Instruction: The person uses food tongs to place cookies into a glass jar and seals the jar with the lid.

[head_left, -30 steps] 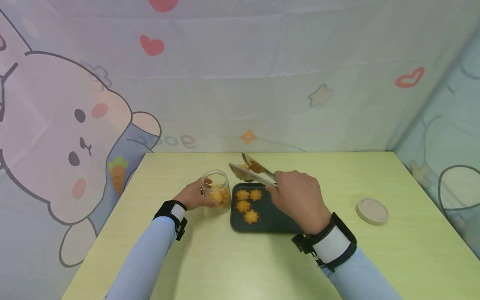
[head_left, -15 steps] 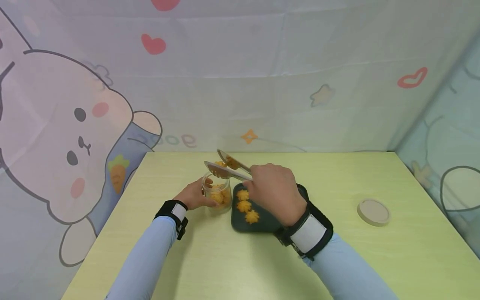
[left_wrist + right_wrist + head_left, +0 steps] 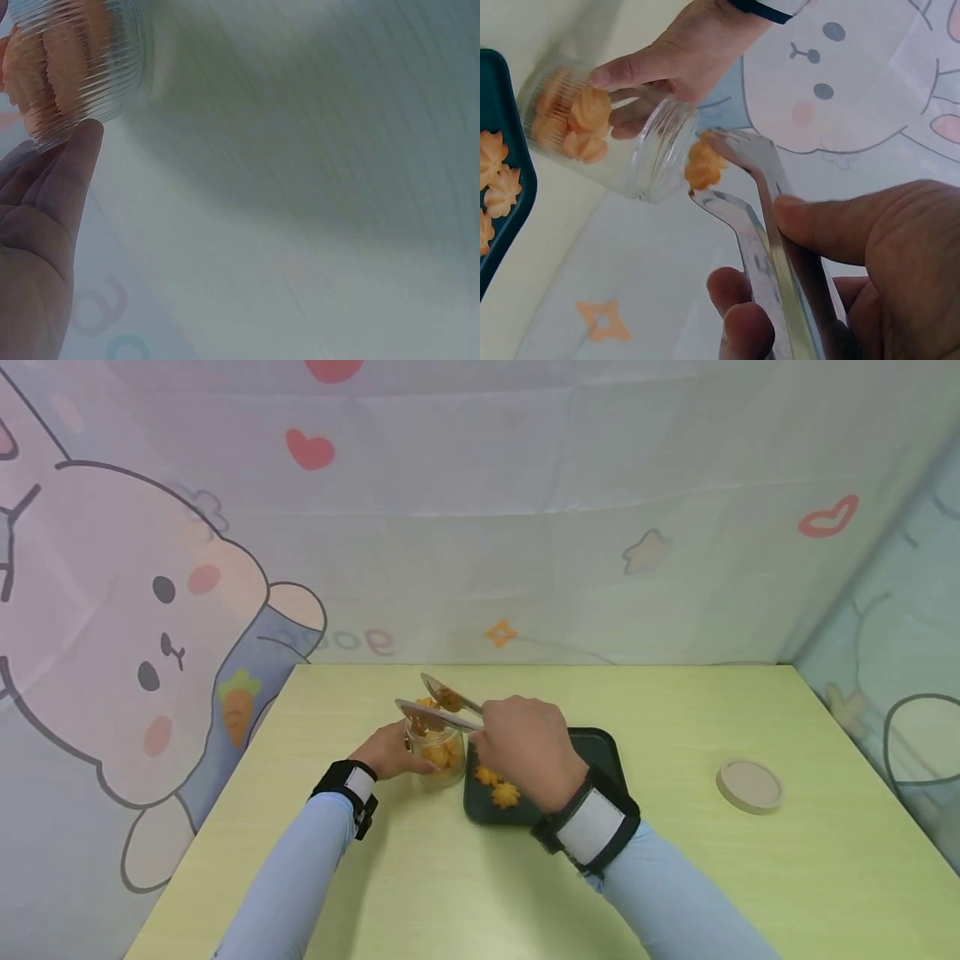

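Observation:
My left hand (image 3: 392,750) holds a clear glass jar (image 3: 619,169) around its side, thumb and fingers curled against the glass. Several piped, star-shaped cookies (image 3: 589,112) lie in the bottom of the jar, which stands on the table. Metal tongs (image 3: 739,217) are gripped in my right hand (image 3: 528,747). Between the tong tips is one golden cookie (image 3: 705,163), right at the jar's mouth; in the right wrist view it overlaps the rim's edge. Whether it touches the glass I cannot tell. In the left wrist view, the ribbed jar wall (image 3: 112,67) meets my left fingers.
A dark green tray (image 3: 596,752) sits just right of the jar, partly hidden under my right hand, with several cookies (image 3: 506,794) on its left side. Farther right on the pale wooden table (image 3: 420,885) lies a round beige lid (image 3: 750,785). A printed cloth (image 3: 480,510) hangs behind.
My right hand has carried the tongs and the cookie left from above the tray to the jar's mouth, lowering them slightly at the end. The left hand and jar have stayed in place.

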### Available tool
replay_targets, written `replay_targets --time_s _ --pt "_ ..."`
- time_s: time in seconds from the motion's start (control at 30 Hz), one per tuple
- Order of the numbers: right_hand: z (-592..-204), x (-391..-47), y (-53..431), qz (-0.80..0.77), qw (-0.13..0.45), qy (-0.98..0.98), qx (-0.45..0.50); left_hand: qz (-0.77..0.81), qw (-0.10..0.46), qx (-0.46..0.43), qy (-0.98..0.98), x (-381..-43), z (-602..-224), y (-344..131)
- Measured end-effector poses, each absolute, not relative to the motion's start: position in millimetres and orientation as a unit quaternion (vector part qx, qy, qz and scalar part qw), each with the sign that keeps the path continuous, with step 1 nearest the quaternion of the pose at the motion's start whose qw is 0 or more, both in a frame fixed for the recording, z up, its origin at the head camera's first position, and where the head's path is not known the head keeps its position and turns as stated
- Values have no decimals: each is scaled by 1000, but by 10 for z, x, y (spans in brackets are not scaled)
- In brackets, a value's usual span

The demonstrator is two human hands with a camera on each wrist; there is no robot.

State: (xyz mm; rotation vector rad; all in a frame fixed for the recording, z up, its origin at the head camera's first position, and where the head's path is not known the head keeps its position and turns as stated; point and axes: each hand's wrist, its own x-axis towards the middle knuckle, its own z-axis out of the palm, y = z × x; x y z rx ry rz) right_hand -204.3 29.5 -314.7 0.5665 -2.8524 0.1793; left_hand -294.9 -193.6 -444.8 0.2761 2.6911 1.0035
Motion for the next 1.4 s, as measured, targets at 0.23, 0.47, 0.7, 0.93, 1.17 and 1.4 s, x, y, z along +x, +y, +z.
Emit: replay_targets --time_s 0.23,0.47,0.7,0.93,1.17,1.4 --pt "-3169 -2074 357 73 97 -978 169 341 127 92 927 -2964 -4454 -1934" --pt "-3167 -2073 500 109 103 -977 154 337 126 88 929 -2968 -4463 -1936" --pt "-3247 -2103 708 138 100 -978 121 335 121 91 930 -2963 -4467 -1934" --pt "-3362 -2094 878 141 90 -981 97 337 125 88 929 -2943 -4437 -1929" --pt "-3489 -2067 977 131 68 -985 85 339 124 90 928 -2950 -4441 -1948" --pt "-3585 -2080 1022 127 65 -987 77 332 120 92 931 -2945 -4437 -1971"
